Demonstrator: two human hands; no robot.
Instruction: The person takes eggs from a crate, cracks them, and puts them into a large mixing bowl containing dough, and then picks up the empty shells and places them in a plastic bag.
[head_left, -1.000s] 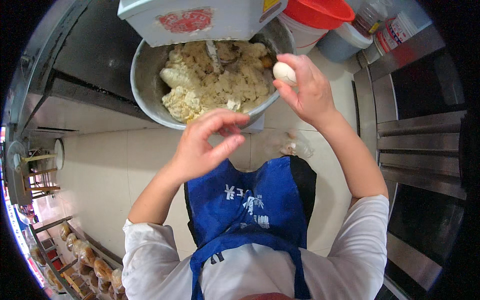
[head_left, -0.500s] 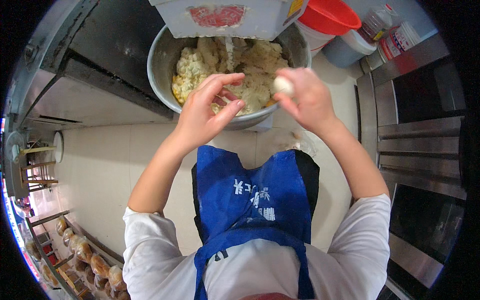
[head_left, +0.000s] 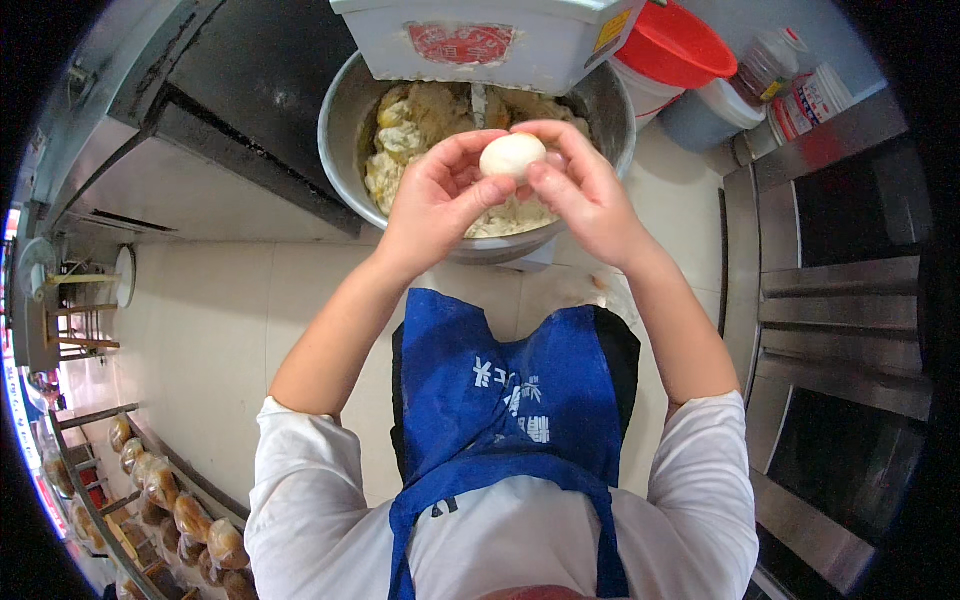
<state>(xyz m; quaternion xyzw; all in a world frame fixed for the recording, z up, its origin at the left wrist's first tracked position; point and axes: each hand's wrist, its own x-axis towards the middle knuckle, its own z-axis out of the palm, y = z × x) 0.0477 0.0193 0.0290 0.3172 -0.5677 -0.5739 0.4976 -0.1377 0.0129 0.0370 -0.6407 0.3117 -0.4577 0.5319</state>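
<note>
A whole white egg [head_left: 512, 155] is held between both hands, above the near side of a metal mixing bowl [head_left: 345, 175]. My left hand [head_left: 440, 195] grips the egg's left side, fingers curled and thumb underneath. From the right, my right hand [head_left: 585, 190] closes on it with fingertips and thumb. Pale, lumpy dough [head_left: 395, 150] fills the lower part of the bowl, with some yellow showing at its left. The hands cover part of the dough. Over the bowl's far side stands the white mixer head [head_left: 490, 45], its shaft reaching down into the dough.
A red basin [head_left: 680, 45] on a white bucket, a lidded grey tub [head_left: 705, 115] and a plastic bottle [head_left: 768, 65] stand far right. Steel ovens [head_left: 845, 285] line the right. A dark cabinet [head_left: 260, 100] flanks the bowl's left. Bagged loaves [head_left: 190, 515] fill a rack, lower left.
My right hand has brought the egg left to meet my left hand, which was empty and now grips it too. The view has shifted slightly.
</note>
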